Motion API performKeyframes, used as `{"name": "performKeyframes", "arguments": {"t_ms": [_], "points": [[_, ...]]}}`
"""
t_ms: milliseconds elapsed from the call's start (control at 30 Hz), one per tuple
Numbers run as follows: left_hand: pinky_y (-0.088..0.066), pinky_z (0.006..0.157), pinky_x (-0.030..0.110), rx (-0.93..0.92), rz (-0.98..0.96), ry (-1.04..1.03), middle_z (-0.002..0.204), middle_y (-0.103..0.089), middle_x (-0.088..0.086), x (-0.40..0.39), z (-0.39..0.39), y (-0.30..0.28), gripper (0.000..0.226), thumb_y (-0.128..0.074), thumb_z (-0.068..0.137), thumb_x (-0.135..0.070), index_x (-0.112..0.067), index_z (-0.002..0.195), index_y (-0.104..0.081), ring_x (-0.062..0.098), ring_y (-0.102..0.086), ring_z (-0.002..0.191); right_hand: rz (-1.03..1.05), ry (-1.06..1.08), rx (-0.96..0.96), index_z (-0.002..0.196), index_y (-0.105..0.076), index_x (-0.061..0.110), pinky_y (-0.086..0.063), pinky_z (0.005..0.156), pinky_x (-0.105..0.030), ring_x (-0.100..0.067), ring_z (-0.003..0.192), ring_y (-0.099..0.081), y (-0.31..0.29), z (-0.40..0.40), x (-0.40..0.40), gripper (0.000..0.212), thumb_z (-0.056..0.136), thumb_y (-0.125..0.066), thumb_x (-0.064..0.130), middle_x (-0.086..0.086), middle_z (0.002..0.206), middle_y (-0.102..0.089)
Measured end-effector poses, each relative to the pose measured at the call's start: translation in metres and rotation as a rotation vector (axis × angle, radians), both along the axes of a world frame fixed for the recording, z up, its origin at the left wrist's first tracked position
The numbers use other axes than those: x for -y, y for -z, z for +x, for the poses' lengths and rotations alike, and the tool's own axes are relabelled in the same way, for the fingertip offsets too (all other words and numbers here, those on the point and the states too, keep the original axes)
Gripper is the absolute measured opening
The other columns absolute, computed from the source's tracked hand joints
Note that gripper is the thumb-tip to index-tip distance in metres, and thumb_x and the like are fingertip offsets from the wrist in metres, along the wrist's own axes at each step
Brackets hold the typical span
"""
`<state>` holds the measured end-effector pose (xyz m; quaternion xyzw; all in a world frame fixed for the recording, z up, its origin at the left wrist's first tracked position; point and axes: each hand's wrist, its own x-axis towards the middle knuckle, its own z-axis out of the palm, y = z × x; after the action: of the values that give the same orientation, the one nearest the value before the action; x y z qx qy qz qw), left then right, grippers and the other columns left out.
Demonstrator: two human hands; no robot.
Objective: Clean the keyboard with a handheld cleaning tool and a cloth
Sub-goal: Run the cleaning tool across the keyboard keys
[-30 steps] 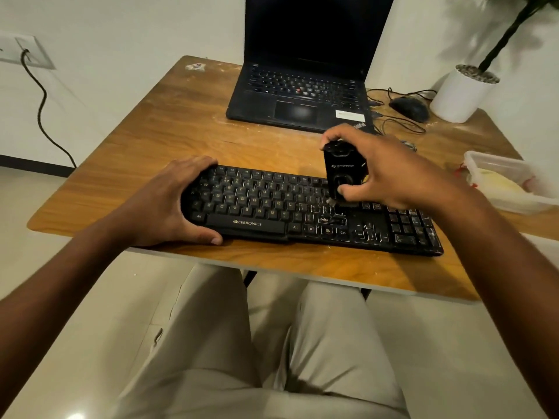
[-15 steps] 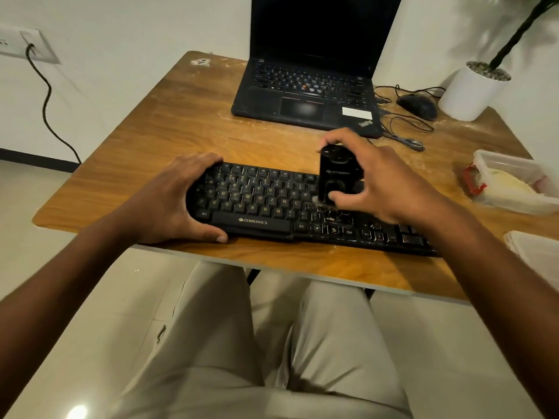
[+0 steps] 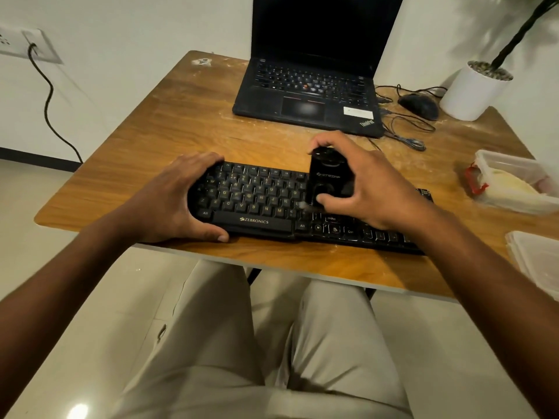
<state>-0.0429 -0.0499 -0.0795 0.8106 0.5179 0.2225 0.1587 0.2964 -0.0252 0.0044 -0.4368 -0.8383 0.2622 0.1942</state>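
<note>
On the table [image 3: 145, 152], the left hand [image 3: 172, 201] grips the keyboard's [image 3: 260, 201] left end while the right hand [image 3: 369, 189] holds the black tool [image 3: 328, 182] upright on its keys.

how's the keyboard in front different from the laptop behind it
The keyboard lies flat near the table's front edge, gripped by the left hand; the laptop stands open further back, untouched. The keyboard carries white Zebronics lettering on its spacebar; the laptop has a trackpad and a dark screen. Both are black.
</note>
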Motion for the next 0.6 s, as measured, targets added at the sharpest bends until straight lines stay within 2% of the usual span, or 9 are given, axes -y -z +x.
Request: {"name": "performKeyframes", "arguments": {"t_ms": [167, 267, 367, 467, 600], "points": [[-0.033, 0.117, 0.039, 0.011, -0.003, -0.005, 0.157, -0.039, -0.001, 0.000, 0.000, 0.001, 0.135, -0.075, 0.051, -0.087, -0.019, 0.159, -0.030, 0.012, -0.036, 0.142, -0.005, 0.013, 0.153, 0.130, -0.042, 0.047, -0.063, 0.063, -0.027, -0.008, 0.093, -0.066, -0.021, 0.020, -0.006, 0.072, 0.081, -0.083, 0.013, 0.012, 0.110, -0.061], [-0.033, 0.118, 0.041, 0.008, 0.002, -0.010, 0.158, -0.038, -0.001, 0.001, 0.001, -0.001, 0.135, -0.073, 0.051, -0.089, -0.020, 0.159, -0.030, 0.012, -0.036, 0.142, 0.055, 0.033, -0.006, 0.132, -0.043, 0.044, -0.064, 0.068, -0.030, -0.008, 0.097, -0.065, -0.019, 0.000, -0.005, 0.073, 0.081, -0.083, 0.012, 0.013, 0.114, -0.059], [-0.031, 0.118, 0.040, -0.001, -0.003, -0.013, 0.159, -0.037, -0.001, 0.001, 0.002, -0.002, 0.136, -0.071, 0.051, -0.092, -0.021, 0.159, -0.029, 0.011, -0.034, 0.143, 0.011, 0.001, -0.108, 0.134, -0.043, 0.040, -0.063, 0.062, -0.028, -0.009, 0.093, -0.065, -0.006, -0.020, -0.001, 0.071, 0.083, -0.081, 0.008, 0.015, 0.110, -0.056], [-0.031, 0.119, 0.042, 0.006, -0.005, -0.013, 0.158, -0.038, -0.001, 0.001, 0.002, -0.002, 0.137, -0.070, 0.051, -0.093, -0.020, 0.159, -0.030, 0.012, -0.034, 0.144, 0.003, -0.005, -0.019, 0.135, -0.043, 0.040, -0.063, 0.061, -0.031, -0.012, 0.086, -0.067, -0.003, -0.008, 0.001, 0.070, 0.085, -0.080, 0.009, 0.009, 0.107, -0.059], [-0.032, 0.119, 0.042, 0.011, 0.005, -0.003, 0.157, -0.039, -0.002, 0.000, 0.002, 0.000, 0.135, -0.072, 0.052, -0.090, -0.019, 0.159, -0.031, 0.013, -0.035, 0.144, -0.014, 0.034, 0.162, 0.133, -0.042, 0.047, -0.064, 0.065, -0.032, -0.008, 0.092, -0.066, -0.016, 0.031, -0.004, 0.072, 0.083, -0.082, 0.013, 0.011, 0.110, -0.062]]}}
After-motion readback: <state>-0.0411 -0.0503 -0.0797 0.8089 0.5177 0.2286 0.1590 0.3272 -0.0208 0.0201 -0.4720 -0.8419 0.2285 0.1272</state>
